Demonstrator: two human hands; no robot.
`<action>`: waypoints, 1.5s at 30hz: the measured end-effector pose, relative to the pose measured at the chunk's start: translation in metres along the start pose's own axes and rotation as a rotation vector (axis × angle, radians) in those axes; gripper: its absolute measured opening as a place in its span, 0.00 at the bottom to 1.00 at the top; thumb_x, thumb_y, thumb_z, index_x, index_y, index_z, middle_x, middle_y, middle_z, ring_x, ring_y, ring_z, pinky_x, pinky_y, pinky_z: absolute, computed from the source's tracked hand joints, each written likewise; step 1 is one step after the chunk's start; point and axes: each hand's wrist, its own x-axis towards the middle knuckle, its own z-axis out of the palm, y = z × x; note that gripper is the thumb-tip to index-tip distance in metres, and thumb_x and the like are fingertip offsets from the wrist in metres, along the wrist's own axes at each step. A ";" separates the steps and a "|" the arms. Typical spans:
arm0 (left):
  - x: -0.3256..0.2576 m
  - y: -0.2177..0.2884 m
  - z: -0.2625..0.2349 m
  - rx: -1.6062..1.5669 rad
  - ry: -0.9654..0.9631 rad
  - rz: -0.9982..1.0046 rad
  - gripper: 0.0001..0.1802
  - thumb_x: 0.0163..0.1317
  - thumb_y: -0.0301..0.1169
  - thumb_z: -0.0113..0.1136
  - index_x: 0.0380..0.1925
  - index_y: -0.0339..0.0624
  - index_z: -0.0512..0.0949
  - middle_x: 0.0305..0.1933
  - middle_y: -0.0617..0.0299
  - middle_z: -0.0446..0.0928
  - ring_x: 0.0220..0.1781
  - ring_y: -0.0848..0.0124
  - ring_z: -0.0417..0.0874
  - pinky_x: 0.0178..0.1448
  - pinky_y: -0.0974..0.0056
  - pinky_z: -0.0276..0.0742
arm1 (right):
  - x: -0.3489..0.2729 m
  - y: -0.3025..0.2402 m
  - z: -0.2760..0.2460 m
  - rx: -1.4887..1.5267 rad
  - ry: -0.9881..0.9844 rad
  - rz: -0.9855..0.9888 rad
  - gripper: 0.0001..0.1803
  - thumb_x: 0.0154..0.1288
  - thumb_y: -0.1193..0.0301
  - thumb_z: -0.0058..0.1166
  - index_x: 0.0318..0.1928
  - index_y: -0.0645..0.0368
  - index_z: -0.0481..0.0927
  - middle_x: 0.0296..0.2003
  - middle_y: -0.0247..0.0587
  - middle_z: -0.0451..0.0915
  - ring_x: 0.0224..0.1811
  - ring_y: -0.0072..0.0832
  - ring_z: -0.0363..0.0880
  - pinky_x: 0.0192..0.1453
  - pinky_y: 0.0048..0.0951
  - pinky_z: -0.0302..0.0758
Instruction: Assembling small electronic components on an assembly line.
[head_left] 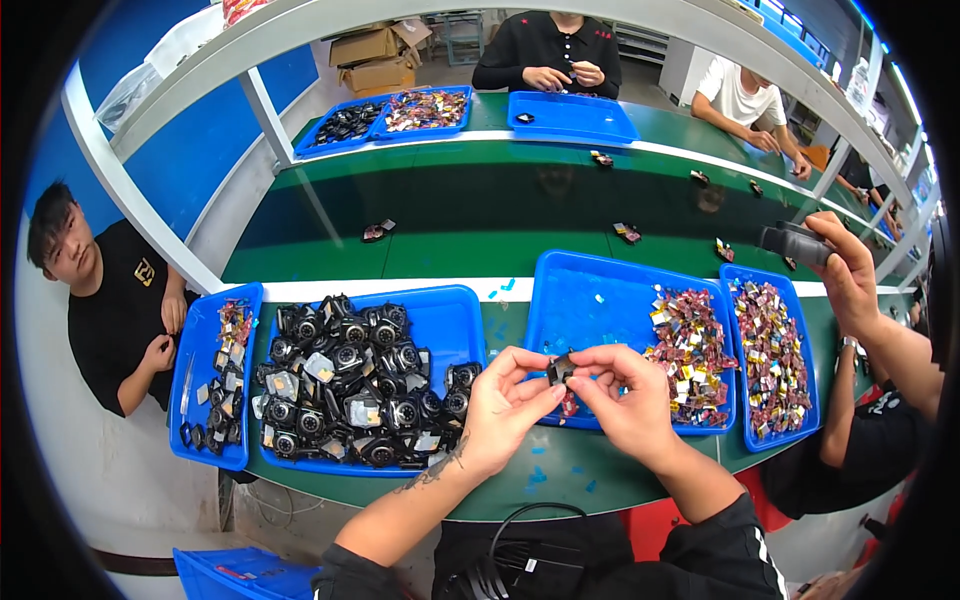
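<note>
My left hand (503, 408) and my right hand (630, 398) meet over the near table edge, and their fingertips pinch a small black watch-like case (560, 369) between them. Its details are mostly covered by the fingers. A bit of red (569, 404) shows just below it; I cannot tell if it hangs from the case or lies in the tray behind. Left of my left hand, a blue tray (462, 318) holds a heap of black watch cases (345, 375). Behind my hands, another blue tray (590, 270) carries small red, yellow and white electronic parts (690, 360) on its right side.
A narrow blue tray (187, 345) stands far left, and a parts-filled blue tray (737, 272) far right. Loose assemblies (378, 231) lie on the green conveyor (480, 210). At right, another person's hand (850, 275) holds a black device (795, 242). Co-workers sit across and left.
</note>
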 end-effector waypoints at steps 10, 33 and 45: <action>0.000 -0.002 0.001 0.009 -0.099 0.023 0.13 0.64 0.19 0.59 0.47 0.33 0.71 0.51 0.52 0.77 0.54 0.70 0.80 0.60 0.66 0.76 | 0.001 -0.009 -0.004 -0.142 -0.003 -0.152 0.05 0.56 0.81 0.63 0.35 0.64 0.84 0.26 0.40 0.81 0.20 0.22 0.73 0.26 0.25 0.71; -0.007 0.001 0.004 0.005 -0.115 -0.005 0.12 0.64 0.16 0.56 0.45 0.35 0.68 0.49 0.47 0.79 0.52 0.67 0.82 0.58 0.63 0.78 | 0.003 -0.014 -0.007 -0.258 0.029 -0.119 0.15 0.51 0.76 0.68 0.26 0.61 0.70 0.21 0.37 0.71 0.22 0.24 0.70 0.27 0.26 0.70; 0.000 0.000 0.002 -0.100 0.132 0.193 0.12 0.62 0.16 0.58 0.42 0.36 0.67 0.50 0.49 0.76 0.49 0.68 0.82 0.54 0.66 0.79 | -0.009 0.006 0.011 0.329 -0.207 0.186 0.17 0.59 0.77 0.66 0.40 0.60 0.68 0.38 0.37 0.77 0.42 0.22 0.81 0.42 0.24 0.80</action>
